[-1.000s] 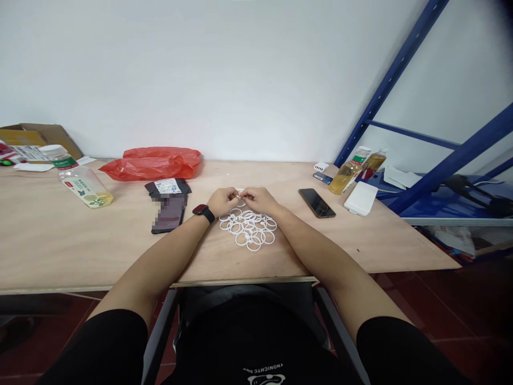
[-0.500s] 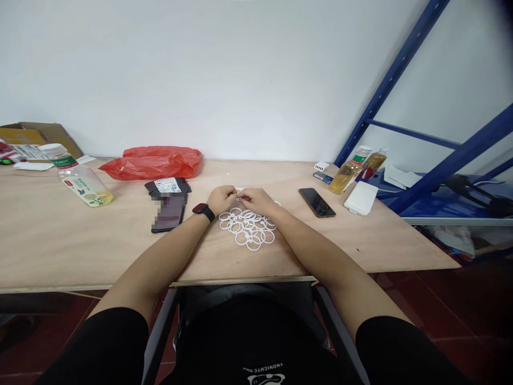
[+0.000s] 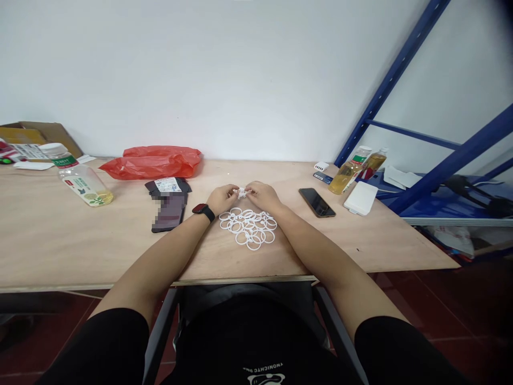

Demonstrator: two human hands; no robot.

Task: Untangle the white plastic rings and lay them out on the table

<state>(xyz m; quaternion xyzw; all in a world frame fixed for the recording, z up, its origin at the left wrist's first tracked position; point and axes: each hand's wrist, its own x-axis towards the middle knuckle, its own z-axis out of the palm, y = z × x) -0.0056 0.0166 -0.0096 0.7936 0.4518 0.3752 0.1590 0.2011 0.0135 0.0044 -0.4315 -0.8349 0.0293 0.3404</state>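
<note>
My left hand [image 3: 222,198] and my right hand [image 3: 262,195] meet over the middle of the plywood table [image 3: 48,235]. Both are closed in a pinch on a small white plastic ring piece [image 3: 241,193] held between their fingertips, a little above the table. Just in front of them lies a pile of several white plastic rings [image 3: 249,227], flat on the wood. A black watch [image 3: 204,212] sits on my left wrist.
A black phone [image 3: 316,202], a white power bank [image 3: 360,198] and two bottles of yellow liquid [image 3: 348,174] lie to the right. A dark pouch [image 3: 168,209], a red plastic bag [image 3: 154,162] and a tipped bottle [image 3: 80,182] are on the left. Blue shelving [image 3: 441,160] rises at the right.
My right hand has shifted slightly right and away from me, and the small white piece now shows between the fingertips. The ring pile has not moved.
</note>
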